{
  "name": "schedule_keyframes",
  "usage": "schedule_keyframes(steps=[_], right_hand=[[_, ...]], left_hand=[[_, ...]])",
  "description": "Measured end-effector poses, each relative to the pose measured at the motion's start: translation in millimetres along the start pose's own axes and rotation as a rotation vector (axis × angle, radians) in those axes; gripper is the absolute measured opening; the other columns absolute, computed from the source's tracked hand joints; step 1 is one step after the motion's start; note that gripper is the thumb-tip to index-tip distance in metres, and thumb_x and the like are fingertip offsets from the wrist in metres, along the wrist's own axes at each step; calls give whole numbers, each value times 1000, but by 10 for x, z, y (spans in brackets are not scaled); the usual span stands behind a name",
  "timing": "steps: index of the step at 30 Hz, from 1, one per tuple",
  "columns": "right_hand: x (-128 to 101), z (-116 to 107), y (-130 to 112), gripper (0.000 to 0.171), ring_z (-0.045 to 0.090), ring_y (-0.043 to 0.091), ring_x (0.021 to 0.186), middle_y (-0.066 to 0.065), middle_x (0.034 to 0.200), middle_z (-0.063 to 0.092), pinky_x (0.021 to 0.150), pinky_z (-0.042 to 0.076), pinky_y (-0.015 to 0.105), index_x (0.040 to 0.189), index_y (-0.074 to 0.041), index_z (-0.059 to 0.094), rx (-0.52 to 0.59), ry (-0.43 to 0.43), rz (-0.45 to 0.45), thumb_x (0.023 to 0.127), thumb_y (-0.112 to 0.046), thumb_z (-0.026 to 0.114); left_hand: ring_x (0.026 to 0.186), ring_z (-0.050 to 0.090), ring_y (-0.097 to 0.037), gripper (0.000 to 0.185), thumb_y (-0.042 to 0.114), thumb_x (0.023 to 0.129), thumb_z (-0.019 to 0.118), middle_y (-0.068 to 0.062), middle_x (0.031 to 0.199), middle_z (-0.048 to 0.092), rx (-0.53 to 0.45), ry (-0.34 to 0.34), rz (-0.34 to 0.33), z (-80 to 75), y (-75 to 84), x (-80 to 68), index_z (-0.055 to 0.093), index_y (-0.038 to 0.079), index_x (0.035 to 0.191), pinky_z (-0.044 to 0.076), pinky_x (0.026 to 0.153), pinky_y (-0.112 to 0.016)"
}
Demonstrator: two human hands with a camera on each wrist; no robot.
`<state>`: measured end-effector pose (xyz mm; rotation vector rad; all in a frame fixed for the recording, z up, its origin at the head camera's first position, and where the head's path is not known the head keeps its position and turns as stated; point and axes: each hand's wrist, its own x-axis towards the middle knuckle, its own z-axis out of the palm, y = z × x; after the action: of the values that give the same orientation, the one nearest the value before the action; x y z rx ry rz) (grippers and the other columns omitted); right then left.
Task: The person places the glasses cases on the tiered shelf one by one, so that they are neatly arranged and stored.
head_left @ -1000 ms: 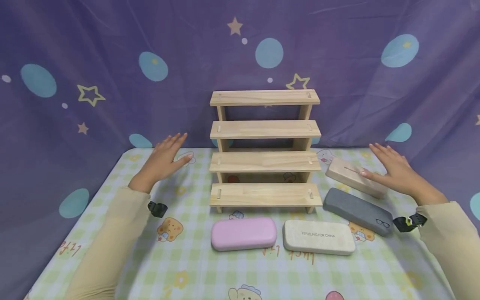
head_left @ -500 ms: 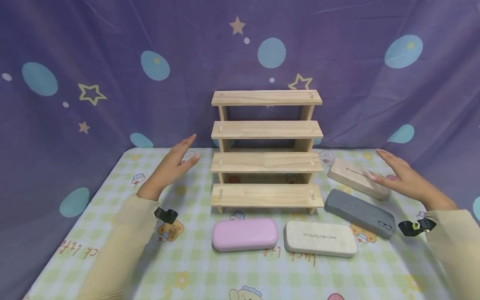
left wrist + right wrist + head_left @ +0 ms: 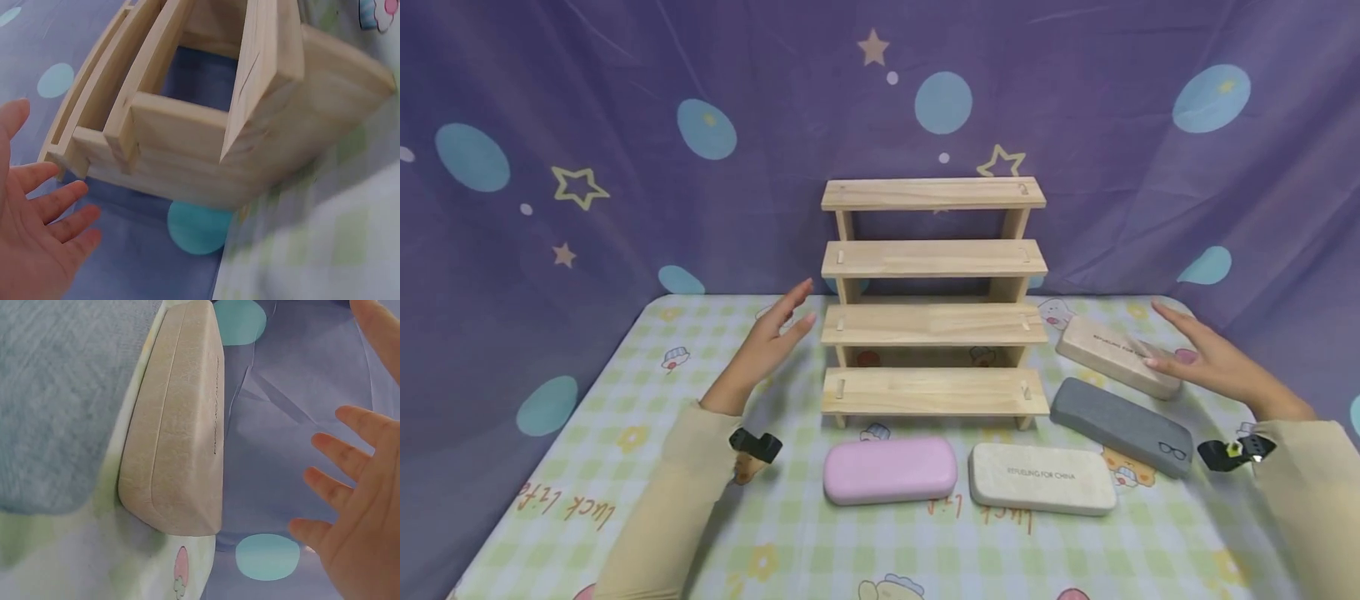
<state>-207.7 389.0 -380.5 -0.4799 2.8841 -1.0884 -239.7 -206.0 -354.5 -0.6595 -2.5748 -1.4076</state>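
Observation:
A four-tier wooden display stand (image 3: 934,325) stands at the back middle of the table. Left of it my left hand (image 3: 765,343) hovers with fingers extended and holds nothing; in the left wrist view the palm (image 3: 31,244) faces the stand's side. My right hand (image 3: 1213,358) is over the far right, fingers spread, also without any object. Near its thumb lies a beige glasses case (image 3: 1112,357), seen close in the right wrist view. A grey glasses case (image 3: 1120,425) with a glasses print lies in front of that one. Nearer the front are a pink glasses case (image 3: 890,471) and a cream glasses case (image 3: 1042,477).
A green-and-white checked cloth with cartoon prints covers the table (image 3: 805,550). Behind the stand hangs a purple curtain (image 3: 775,75) with stars and blue dots. A black wrist camera (image 3: 756,446) sits on the left sleeve, another wrist camera (image 3: 1235,452) on the right.
My left hand has moved right and slightly nearer, closer to the stand. My right hand has shifted slightly right and turned more edge-on. The stand and the cases stay in place.

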Motion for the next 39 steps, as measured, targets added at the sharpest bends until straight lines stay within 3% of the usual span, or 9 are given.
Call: schedule_keyframes(steps=[7, 10, 12, 14, 18, 22, 25, 32, 39], right_hand=[[-18, 19, 51, 86, 12, 43, 137, 12, 157, 9, 105, 15, 70, 153, -29, 10, 61, -9, 64, 88, -15, 64], [-16, 28, 90, 83, 18, 19, 140, -4, 157, 15, 114, 25, 37, 153, -27, 13, 66, 8, 51, 89, -12, 63], [-12, 34, 115, 81, 19, -2, 134, -15, 153, 19, 107, 26, 11, 153, -23, 15, 90, 10, 24, 89, -9, 62], [-17, 31, 137, 79, 21, -16, 126, -20, 150, 22, 92, 25, -4, 153, -21, 15, 119, 5, 1, 90, -7, 61], [-52, 17, 202, 74, 28, -16, 121, -15, 150, 24, 92, 30, -1, 153, -17, 16, 187, -32, 11, 92, -6, 58], [-96, 25, 351, 70, 23, 17, 139, -9, 151, 25, 88, 30, -1, 152, -16, 18, 241, -58, 81, 93, -9, 56], [-130, 47, 485, 69, 12, 36, 140, -10, 151, 22, 86, 29, 0, 152, -17, 16, 305, -86, 113, 95, -8, 52], [-178, 122, 674, 72, 21, -5, 129, -8, 154, 15, 84, 31, 4, 153, -18, 10, 397, -108, 93, 95, -3, 50], [-173, 184, 702, 76, 34, -15, 115, -14, 147, 22, 83, 35, 4, 153, -18, 10, 476, -124, 10, 93, 4, 50]], left_hand=[[137, 30, -34, 52, 13, 100, 47, -19, 148, 34, -125, 12, -31, 129, 6, 23, 30, 2, 147, 21, 115, -49], [137, 31, -33, 51, 13, 100, 47, -20, 148, 34, -161, 21, -38, 176, -1, 36, 30, 1, 146, 22, 115, -48], [136, 31, -32, 50, 12, 100, 46, -20, 148, 34, -176, 30, -47, 199, 1, 34, 31, 1, 146, 23, 115, -48], [136, 32, -32, 50, 12, 100, 47, -21, 147, 35, -202, 40, -52, 219, 2, 32, 31, 1, 146, 24, 115, -47], [135, 33, -33, 50, 8, 98, 48, -22, 146, 36, -253, 61, -59, 266, -8, 36, 33, -2, 145, 28, 113, -46], [135, 33, -34, 49, 7, 98, 48, -24, 145, 36, -288, 62, -62, 305, -34, 55, 33, -3, 144, 30, 112, -45], [135, 33, -32, 48, 9, 99, 47, -22, 146, 37, -300, 58, -76, 314, -35, 69, 34, -3, 144, 29, 112, -45], [136, 32, -29, 45, 10, 100, 45, -19, 146, 37, -349, 51, -103, 319, -21, 71, 37, -4, 142, 28, 113, -43], [134, 37, -27, 50, 6, 94, 56, -17, 146, 39, -400, 66, -168, 337, -19, 75, 40, -4, 140, 33, 111, -39]])
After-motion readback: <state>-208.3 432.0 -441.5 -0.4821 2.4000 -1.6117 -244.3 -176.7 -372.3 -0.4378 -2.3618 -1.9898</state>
